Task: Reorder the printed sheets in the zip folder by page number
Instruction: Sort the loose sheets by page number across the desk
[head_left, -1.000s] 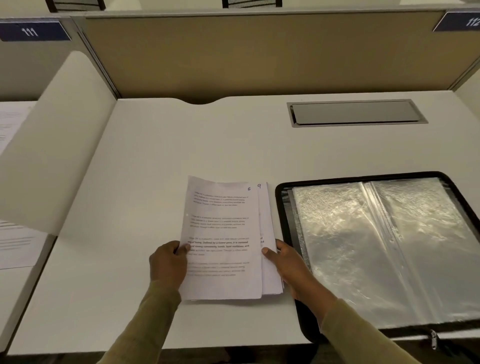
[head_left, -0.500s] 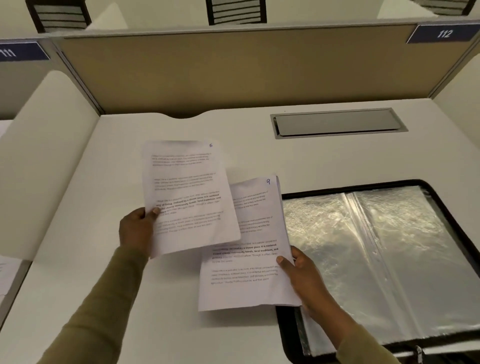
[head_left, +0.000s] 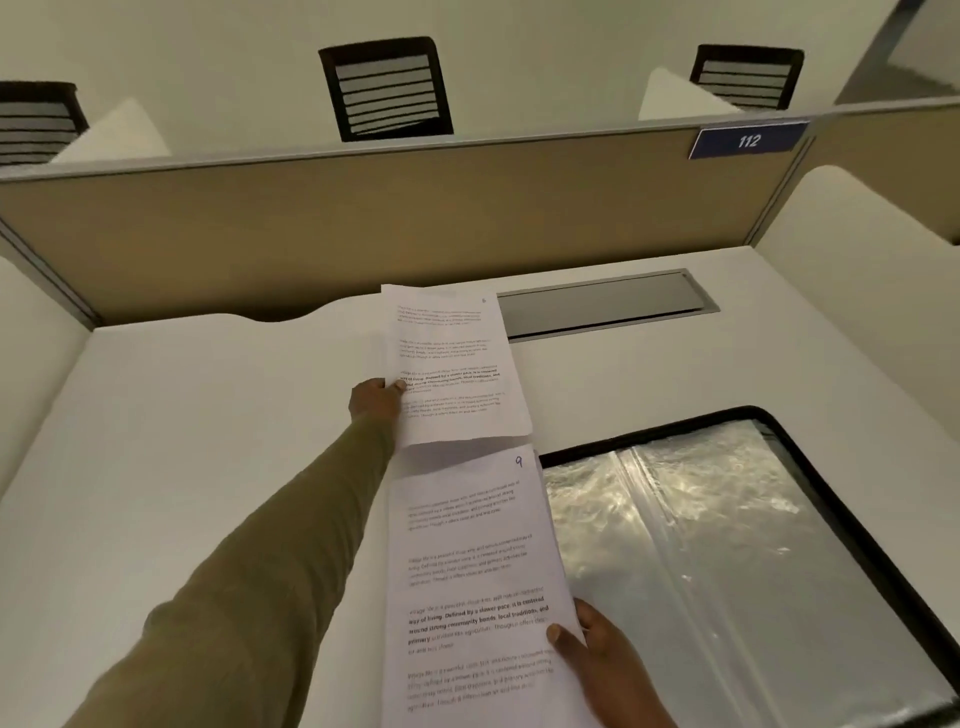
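My left hand (head_left: 375, 404) is stretched far forward and pinches the left edge of a single printed sheet (head_left: 457, 364), held over the back of the desk with a small number at its top right corner. My right hand (head_left: 602, 665) grips the right edge of the remaining stack of sheets (head_left: 467, 571) near me; its top page is marked 9. The open zip folder (head_left: 810, 467), black-rimmed with clear plastic sleeves, lies on the desk to the right of the stack.
A white desk (head_left: 208, 467) is bounded by a tan partition (head_left: 363, 223) at the back and white side dividers. A grey cable hatch (head_left: 602, 304) is set into the desk behind the folder. Chairs stand beyond the partition.
My left hand has lifted the top sheet off the stack and carried it forward toward the back of the desk. The page marked 9 is now uppermost in my right hand. The view has tilted up.
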